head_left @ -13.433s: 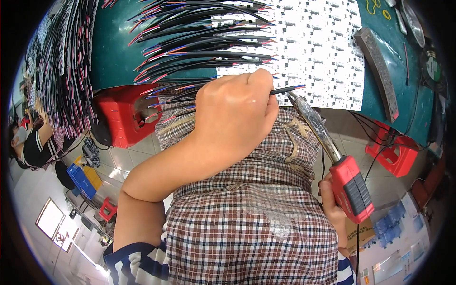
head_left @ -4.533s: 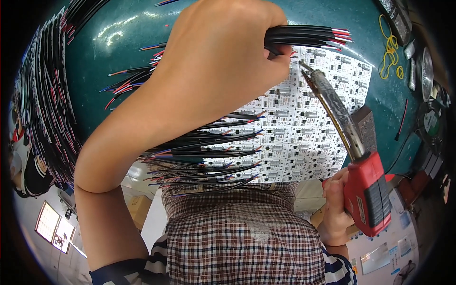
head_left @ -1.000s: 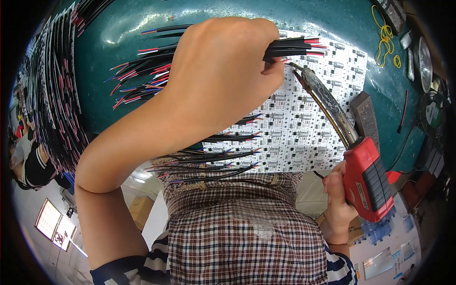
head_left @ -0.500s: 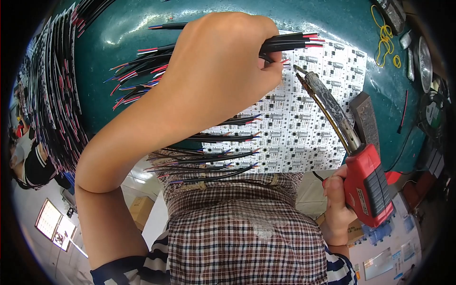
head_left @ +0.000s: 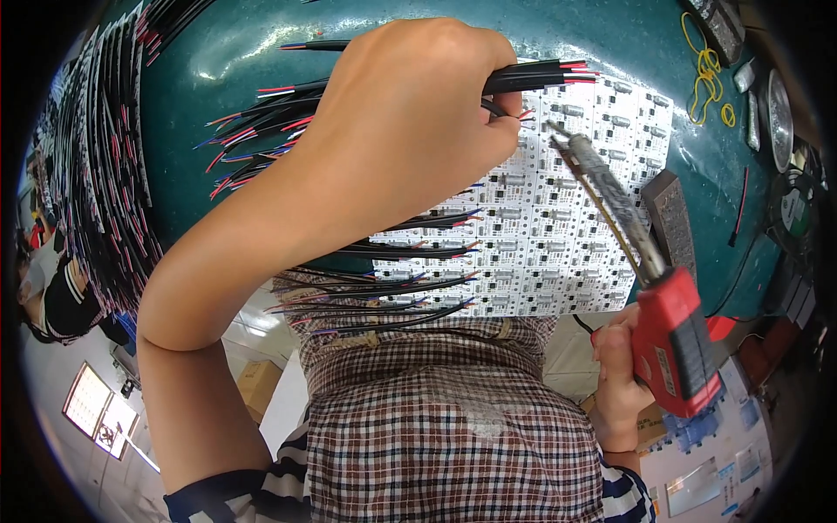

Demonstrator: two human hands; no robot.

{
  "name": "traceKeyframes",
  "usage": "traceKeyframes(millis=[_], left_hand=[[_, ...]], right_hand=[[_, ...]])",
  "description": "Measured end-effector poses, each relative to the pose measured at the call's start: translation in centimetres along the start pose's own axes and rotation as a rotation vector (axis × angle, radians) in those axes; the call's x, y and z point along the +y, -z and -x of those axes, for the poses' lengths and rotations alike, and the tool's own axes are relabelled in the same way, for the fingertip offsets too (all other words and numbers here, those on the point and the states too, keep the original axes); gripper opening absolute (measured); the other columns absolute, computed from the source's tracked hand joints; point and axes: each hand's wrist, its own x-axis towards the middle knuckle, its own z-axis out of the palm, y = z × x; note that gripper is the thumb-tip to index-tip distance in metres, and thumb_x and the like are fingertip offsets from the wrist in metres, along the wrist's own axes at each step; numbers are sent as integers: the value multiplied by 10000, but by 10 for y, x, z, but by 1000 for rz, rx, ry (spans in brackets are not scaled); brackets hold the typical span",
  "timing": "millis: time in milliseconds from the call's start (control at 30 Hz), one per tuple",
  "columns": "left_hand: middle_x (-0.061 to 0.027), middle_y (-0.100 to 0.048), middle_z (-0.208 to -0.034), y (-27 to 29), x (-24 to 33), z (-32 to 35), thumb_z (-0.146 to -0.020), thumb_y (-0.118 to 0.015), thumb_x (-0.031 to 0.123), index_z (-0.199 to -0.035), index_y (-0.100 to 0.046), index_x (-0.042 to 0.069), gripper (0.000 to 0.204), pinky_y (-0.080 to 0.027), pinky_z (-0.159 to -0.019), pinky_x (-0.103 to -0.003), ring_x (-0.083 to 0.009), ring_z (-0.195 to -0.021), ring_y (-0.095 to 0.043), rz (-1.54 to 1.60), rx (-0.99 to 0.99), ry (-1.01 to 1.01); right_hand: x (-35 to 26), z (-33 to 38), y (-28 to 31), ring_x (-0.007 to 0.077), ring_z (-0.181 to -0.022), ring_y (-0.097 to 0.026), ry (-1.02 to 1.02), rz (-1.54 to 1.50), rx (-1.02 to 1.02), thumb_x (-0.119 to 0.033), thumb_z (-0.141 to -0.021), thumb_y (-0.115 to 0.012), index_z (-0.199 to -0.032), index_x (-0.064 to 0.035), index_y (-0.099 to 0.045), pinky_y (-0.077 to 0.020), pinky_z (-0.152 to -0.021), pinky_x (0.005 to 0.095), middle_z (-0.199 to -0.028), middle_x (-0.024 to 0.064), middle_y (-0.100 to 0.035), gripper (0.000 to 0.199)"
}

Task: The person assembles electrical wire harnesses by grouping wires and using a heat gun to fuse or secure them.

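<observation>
Head view: we look down on a glossy teal counter [head_left: 218,78] whose surface bulges with the lens and throws back pale glare. Our left hand [head_left: 418,131] is clenched into a fist around a bundle of thin black insulated wires with red and blue stripped tips [head_left: 540,78], whose ends jut out to the right of the knuckles just above a white panel of small printed circuit boards [head_left: 567,235]. That panel lies flat on the counter, a grid of repeated squares dotted with small cylindrical parts and dark marks. Our right hand [head_left: 615,383] is wrapped around the red plastic grip of a long soldering tool with a slim metal shaft [head_left: 663,340]; the shaft slants up and left, and its tip sits over the panel just below the wire ends, near the left thumb. More loose black wires with coloured tips [head_left: 375,279] fan out over the counter's near edge and across a brown and white checked cloth [head_left: 453,436] on our front. A grey rectangular block with a rough face [head_left: 671,218] lies just right of the panel, beside the tool shaft. A loop of thin yellow wire [head_left: 702,65] rests on the counter at upper right.
</observation>
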Motion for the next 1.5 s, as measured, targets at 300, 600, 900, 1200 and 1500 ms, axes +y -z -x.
traceKeyframes(millis=[300,600,900,1200,1500], left_hand=[[-33,-611,-629,-2,0,1,-779,-736,89,-813,-672,-4,118,-435,-517,-239,-56,-542,-527,-22,14,-3],[-120,-596,-706,26,10,-3,-931,-671,141,-889,-616,-17,172,-445,-588,-322,-170,-599,-536,-14,63,4],[-47,-518,-619,65,28,12,-925,-658,5,-854,-613,-28,90,-374,-505,-279,-98,-537,-438,-125,286,-159],[-90,-641,-704,8,12,37,-832,-782,139,-930,-665,18,196,-463,-544,-325,-214,-554,-564,-96,71,-55],[-87,-651,-706,-6,7,30,-810,-791,145,-920,-667,25,205,-475,-546,-328,-225,-566,-598,-93,138,-75]], right_hand=[[7,11,-9,90,-519,-448,-53,-217,168,-94,-949,-680,-1092,41,-551,-355,-486,246,-719,48,-520,236],[-9,9,-15,66,-490,-423,-131,-369,246,-99,-954,-692,-1161,50,-558,-349,-474,230,-735,48,-541,288],[-3,19,-20,46,-491,-410,-102,-413,248,-73,-968,-665,-1190,59,-549,-355,-464,222,-860,68,-577,283],[17,29,-16,65,-503,-423,-49,-178,165,-61,-965,-656,-1170,37,-553,-375,-507,238,-687,25,-518,249],[8,25,-12,77,-574,-499,-75,-119,80,-61,-948,-690,-1177,16,-596,-400,-525,235,-785,35,-573,260]])
